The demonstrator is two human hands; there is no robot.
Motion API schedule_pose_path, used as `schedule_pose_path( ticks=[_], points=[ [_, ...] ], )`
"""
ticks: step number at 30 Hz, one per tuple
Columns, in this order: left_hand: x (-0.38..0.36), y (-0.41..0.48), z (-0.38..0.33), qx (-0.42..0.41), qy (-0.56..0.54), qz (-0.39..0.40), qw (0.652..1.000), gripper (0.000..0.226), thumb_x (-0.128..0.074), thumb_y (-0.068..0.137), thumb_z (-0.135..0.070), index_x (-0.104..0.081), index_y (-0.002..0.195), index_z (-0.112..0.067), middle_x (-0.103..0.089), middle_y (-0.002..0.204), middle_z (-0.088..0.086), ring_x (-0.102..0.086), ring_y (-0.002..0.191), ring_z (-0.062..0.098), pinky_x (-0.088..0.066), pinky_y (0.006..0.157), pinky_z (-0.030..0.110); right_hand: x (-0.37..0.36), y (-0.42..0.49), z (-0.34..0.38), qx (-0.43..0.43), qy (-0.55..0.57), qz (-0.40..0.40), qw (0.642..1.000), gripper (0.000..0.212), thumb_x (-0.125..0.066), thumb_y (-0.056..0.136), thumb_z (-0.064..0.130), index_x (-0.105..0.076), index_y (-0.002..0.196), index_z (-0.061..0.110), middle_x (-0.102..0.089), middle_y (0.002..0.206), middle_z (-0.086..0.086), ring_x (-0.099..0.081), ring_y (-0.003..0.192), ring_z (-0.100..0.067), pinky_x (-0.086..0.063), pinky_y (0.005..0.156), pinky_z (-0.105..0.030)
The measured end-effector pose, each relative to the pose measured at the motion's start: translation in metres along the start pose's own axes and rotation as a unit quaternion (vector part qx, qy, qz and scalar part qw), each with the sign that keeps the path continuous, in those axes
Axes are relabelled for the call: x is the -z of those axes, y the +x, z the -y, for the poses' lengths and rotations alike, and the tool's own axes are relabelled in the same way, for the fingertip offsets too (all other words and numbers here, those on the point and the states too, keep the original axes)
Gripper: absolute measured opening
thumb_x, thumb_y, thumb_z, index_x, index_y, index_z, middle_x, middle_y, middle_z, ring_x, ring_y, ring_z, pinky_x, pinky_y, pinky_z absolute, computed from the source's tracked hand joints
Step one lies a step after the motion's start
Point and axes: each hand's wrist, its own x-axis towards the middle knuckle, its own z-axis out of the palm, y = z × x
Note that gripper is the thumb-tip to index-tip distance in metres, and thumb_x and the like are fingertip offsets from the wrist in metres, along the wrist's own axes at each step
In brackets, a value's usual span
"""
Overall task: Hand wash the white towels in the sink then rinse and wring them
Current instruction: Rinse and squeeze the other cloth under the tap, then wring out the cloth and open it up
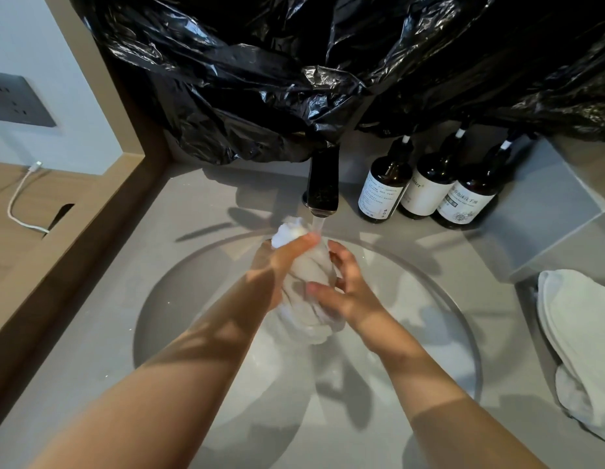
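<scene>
A wet white towel, twisted into a tight roll, hangs over the round grey sink. My left hand grips its upper part, with the bunched top end sticking out above the fingers. My right hand holds the lower part, thumb and fingers curled round the roll. Water runs from the dark faucet onto the towel's top and my left fingers. The towel's lower end droops below my right hand.
Three brown pump bottles stand right of the faucet. More white towels lie on the counter at the right edge. Black plastic sheeting covers the wall behind. A white cable lies on the wooden surface at left.
</scene>
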Motion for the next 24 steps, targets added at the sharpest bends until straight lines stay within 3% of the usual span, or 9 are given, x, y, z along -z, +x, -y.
schedule_pose_path(
  ticks=[2, 4, 7, 9, 12, 15, 19, 21, 24],
  points=[
    [-0.001, -0.001, -0.001, -0.006, -0.01, 0.041, 0.999, 0.04, -0.067, 0.082, -0.047, -0.066, 0.102, -0.013, -0.071, 0.097, 0.013, -0.07, 0.083, 0.026, -0.058, 0.073, 0.035, -0.011, 0.011, 0.0, -0.013, -0.029, -0.012, 0.999, 0.088, -0.081, 0.073, 0.029, -0.027, 0.142, 0.03, -0.046, 0.126, 0.013, -0.053, 0.111, -0.009, -0.044, 0.089, -0.019],
    [0.002, -0.005, -0.002, -0.024, 0.007, 0.105, 0.994, 0.054, -0.069, 0.078, -0.053, -0.068, 0.109, -0.009, -0.072, 0.101, 0.014, -0.071, 0.087, 0.026, -0.059, 0.077, 0.035, -0.016, 0.017, 0.0, -0.046, 0.055, -0.05, 0.996, 0.085, -0.082, 0.068, 0.04, -0.036, 0.138, 0.026, -0.056, 0.126, 0.003, -0.059, 0.109, -0.017, -0.05, 0.093, -0.032],
    [0.018, 0.0, -0.001, -0.003, 0.096, 0.167, 0.981, 0.073, -0.077, 0.064, -0.052, -0.062, 0.118, -0.005, -0.069, 0.11, 0.016, -0.067, 0.1, 0.033, -0.051, 0.093, 0.048, -0.015, 0.019, -0.001, -0.092, 0.163, -0.052, 0.981, 0.066, -0.069, 0.071, 0.064, -0.052, 0.119, 0.023, -0.067, 0.108, 0.006, -0.067, 0.091, -0.013, -0.054, 0.078, -0.025],
    [0.025, 0.001, -0.001, 0.006, 0.113, 0.178, 0.977, 0.064, -0.076, 0.068, -0.041, -0.062, 0.117, -0.003, -0.07, 0.11, 0.015, -0.067, 0.101, 0.034, -0.05, 0.095, 0.049, -0.013, 0.02, -0.001, -0.105, 0.148, -0.054, 0.982, 0.079, -0.064, 0.064, 0.075, -0.06, 0.118, 0.018, -0.071, 0.109, -0.001, -0.07, 0.094, -0.018, -0.054, 0.086, -0.032],
    [0.034, 0.004, -0.006, 0.016, 0.096, 0.144, 0.985, 0.052, -0.08, 0.069, -0.026, -0.064, 0.113, -0.002, -0.071, 0.105, 0.017, -0.068, 0.098, 0.036, -0.051, 0.093, 0.049, -0.005, 0.02, 0.009, -0.093, 0.098, -0.104, 0.985, 0.047, -0.064, 0.08, 0.057, -0.065, 0.098, 0.013, -0.073, 0.091, -0.004, -0.07, 0.083, -0.02, -0.054, 0.077, -0.03],
    [0.038, 0.007, -0.007, -0.006, 0.065, 0.118, 0.991, 0.036, -0.075, 0.076, -0.013, -0.065, 0.109, -0.003, -0.071, 0.101, 0.018, -0.069, 0.091, 0.034, -0.057, 0.078, 0.04, 0.008, 0.02, 0.018, -0.065, 0.071, -0.119, 0.988, 0.027, -0.069, 0.082, 0.042, -0.059, 0.082, 0.017, -0.068, 0.077, 0.002, -0.066, 0.07, -0.015, -0.052, 0.069, -0.029],
    [0.029, 0.011, -0.006, -0.081, -0.028, 0.106, 0.991, 0.059, -0.076, 0.065, -0.014, -0.058, 0.12, -0.003, -0.068, 0.107, 0.021, -0.069, 0.092, 0.035, -0.056, 0.073, 0.039, 0.003, 0.016, 0.023, -0.075, 0.102, -0.088, 0.988, 0.032, -0.063, 0.085, 0.048, -0.055, 0.095, 0.019, -0.067, 0.096, -0.004, -0.065, 0.089, -0.022, -0.051, 0.083, -0.037],
    [0.019, 0.011, -0.004, -0.097, -0.057, 0.093, 0.989, 0.063, -0.078, 0.068, -0.017, -0.053, 0.125, -0.011, -0.066, 0.11, 0.016, -0.067, 0.094, 0.032, -0.056, 0.077, 0.042, -0.007, 0.015, 0.027, -0.076, 0.112, -0.071, 0.988, 0.03, -0.054, 0.09, 0.05, -0.052, 0.102, 0.024, -0.065, 0.102, 0.0, -0.064, 0.093, -0.017, -0.051, 0.075, -0.031],
    [0.011, 0.008, 0.002, -0.091, -0.027, 0.11, 0.989, 0.074, -0.085, 0.064, -0.028, -0.048, 0.129, -0.02, -0.066, 0.116, 0.012, -0.066, 0.103, 0.032, -0.053, 0.087, 0.051, -0.006, 0.008, 0.043, -0.076, 0.082, -0.045, 0.993, 0.032, -0.041, 0.097, 0.046, -0.051, 0.115, 0.022, -0.062, 0.092, 0.003, -0.061, 0.074, -0.006, -0.048, 0.053, -0.014]
  ],
)
